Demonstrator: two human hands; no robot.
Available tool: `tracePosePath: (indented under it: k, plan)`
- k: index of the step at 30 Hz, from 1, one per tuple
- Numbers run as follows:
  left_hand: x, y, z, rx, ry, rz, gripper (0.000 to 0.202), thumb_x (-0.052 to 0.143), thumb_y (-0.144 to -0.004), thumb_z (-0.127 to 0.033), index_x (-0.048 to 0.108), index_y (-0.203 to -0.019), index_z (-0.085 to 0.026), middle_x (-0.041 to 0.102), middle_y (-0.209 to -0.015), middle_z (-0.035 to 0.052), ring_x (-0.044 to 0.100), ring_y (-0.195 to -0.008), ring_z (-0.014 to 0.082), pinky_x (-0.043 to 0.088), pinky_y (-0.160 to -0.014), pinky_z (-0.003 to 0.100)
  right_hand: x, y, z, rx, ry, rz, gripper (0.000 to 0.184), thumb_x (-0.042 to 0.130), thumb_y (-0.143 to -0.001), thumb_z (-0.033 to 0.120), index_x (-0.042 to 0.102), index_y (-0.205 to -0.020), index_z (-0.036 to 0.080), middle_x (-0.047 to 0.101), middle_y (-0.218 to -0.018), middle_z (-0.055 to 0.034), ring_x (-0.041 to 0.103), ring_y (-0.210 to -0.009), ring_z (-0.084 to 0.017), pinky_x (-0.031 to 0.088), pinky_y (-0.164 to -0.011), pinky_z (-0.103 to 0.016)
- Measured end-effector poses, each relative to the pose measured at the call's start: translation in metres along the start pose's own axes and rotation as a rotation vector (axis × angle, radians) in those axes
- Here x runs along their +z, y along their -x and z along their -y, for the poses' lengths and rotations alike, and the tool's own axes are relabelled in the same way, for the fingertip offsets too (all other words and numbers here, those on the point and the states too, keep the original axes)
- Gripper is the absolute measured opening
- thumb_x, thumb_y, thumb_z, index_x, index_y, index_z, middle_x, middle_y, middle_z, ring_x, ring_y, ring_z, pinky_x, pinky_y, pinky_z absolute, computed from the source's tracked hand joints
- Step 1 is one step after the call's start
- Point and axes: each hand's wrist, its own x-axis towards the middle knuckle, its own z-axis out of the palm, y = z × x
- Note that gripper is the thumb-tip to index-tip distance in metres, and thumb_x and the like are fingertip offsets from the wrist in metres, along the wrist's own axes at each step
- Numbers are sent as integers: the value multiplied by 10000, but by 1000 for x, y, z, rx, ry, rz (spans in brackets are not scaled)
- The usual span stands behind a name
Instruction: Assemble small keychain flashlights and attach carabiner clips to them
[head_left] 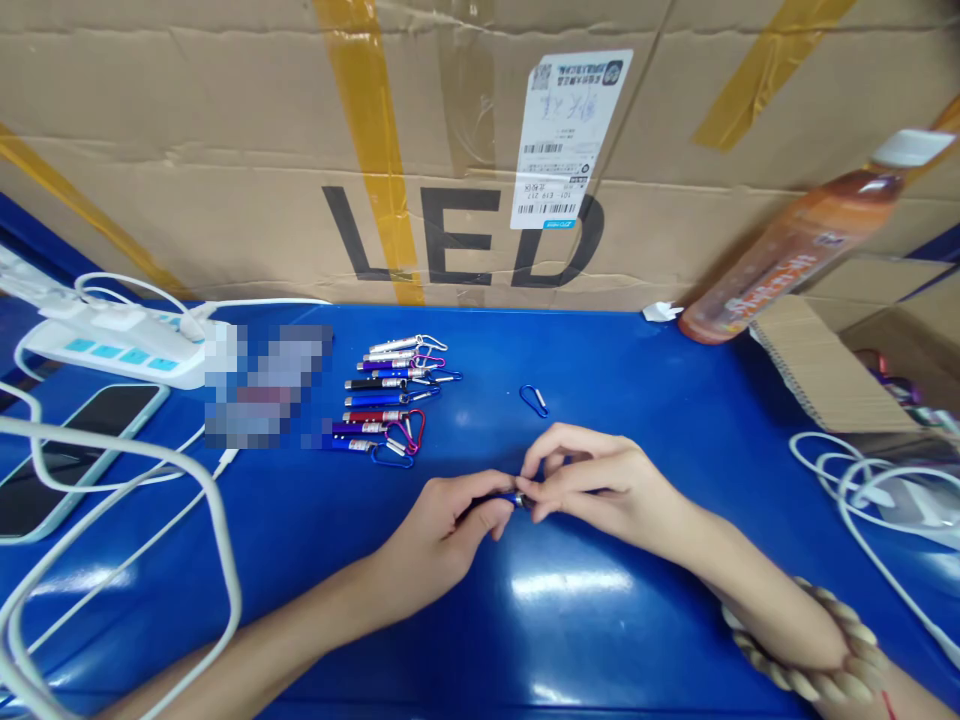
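Low over the blue table, my left hand (450, 530) grips a small blue keychain flashlight (511, 498) between thumb and fingers. Most of its body is hidden by the hand. My right hand (607, 480) pinches the silver end of it, thumb and index finger closed together. Just beyond the hands lies a loose blue carabiner clip (534, 401). To the left, several similar keychain flashlights (379, 400) in silver, purple, black, blue and red lie in a row with carabiners at their right ends.
A large cardboard box (262, 130) walls off the back. A power strip (127, 345), a phone (82, 450) and looping white cables (225, 560) occupy the left. At right are a drink bottle (795, 250), a white plug (661, 312), an open carton (825, 360) and a coiled cable (862, 480).
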Motion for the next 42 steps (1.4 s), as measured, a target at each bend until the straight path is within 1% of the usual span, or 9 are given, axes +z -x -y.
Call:
tracePosePath:
  k: [5, 8, 14, 17, 21, 26, 31, 35, 42]
  plan:
    - [-1, 3, 1, 19, 10, 78, 216, 370, -894, -207, 561, -808, -155, 484, -600, -47, 408, -532, 96, 315, -549, 202, -2, 4, -1, -49, 89, 58, 144, 572, -856, 175, 697, -790, 205, 574, -900, -16, 566, -661, -59, 431, -596, -195]
    - [0, 4, 2, 21, 20, 79, 170, 394, -883, -189, 529, -783, -165, 517, -627, -39, 453, -569, 100, 339, -575, 201, -1, 5, -2, -94, 101, 58, 155, 574, -856, 187, 697, -764, 197, 555, -847, -11, 549, -629, -50, 414, -574, -180]
    - [5, 6, 7, 37, -26, -1, 121, 449, -856, -207, 484, -743, -179, 521, -608, -36, 479, -553, 108, 346, -534, 204, 2, 5, -4, -69, 103, 58, 142, 601, -840, 204, 713, -754, 212, 523, -769, 5, 492, -551, -35, 375, -519, -172]
    - [6, 6, 9, 59, -33, -42, 93, 457, -855, -205, 468, -765, -187, 588, -647, -24, 510, -542, 108, 355, -515, 202, 5, 3, -3, -71, 115, 10, 143, 615, -826, 204, 720, -729, 217, 511, -725, 9, 477, -530, -38, 360, -491, -176]
    - [5, 7, 8, 102, -16, -63, 81, 465, -861, -174, 459, -782, -192, 683, -778, 15, 633, -693, 143, 428, -570, 201, 8, 1, 1, -112, 110, -86, 157, 623, -805, 176, 715, -679, 186, 501, -654, 7, 464, -510, -45, 346, -459, -174]
    - [6, 7, 11, 247, -54, -108, 95, 471, -872, -103, 491, -828, -185, 696, -879, 36, 668, -860, 144, 484, -695, 194, 11, 0, 5, -113, 131, -126, 164, 632, -798, 180, 704, -650, 174, 512, -621, 2, 478, -515, -55, 356, -461, -176]
    - [5, 5, 17, 453, -336, -234, 118, 449, -899, -118, 518, -816, -168, 683, -784, 45, 653, -728, 164, 501, -666, 268, 13, 0, 3, -118, 131, -153, 151, 636, -795, 176, 700, -658, 171, 524, -608, 0, 504, -524, -62, 379, -473, -175]
    - [3, 2, 17, 556, -469, -304, 124, 448, -914, -141, 522, -817, -162, 689, -762, 43, 633, -662, 153, 492, -614, 274, 16, -1, 3, -122, 118, -225, 191, 659, -778, 198, 649, -595, 145, 516, -581, 8, 498, -498, -60, 378, -452, -175]
    - [1, 1, 16, 508, -335, -297, 86, 481, -905, -150, 565, -890, -164, 689, -809, 43, 636, -731, 146, 514, -664, 245, 15, -3, 5, -46, 59, -221, 239, 675, -769, 260, 623, -573, 133, 526, -597, -3, 502, -524, -77, 407, -472, -194]
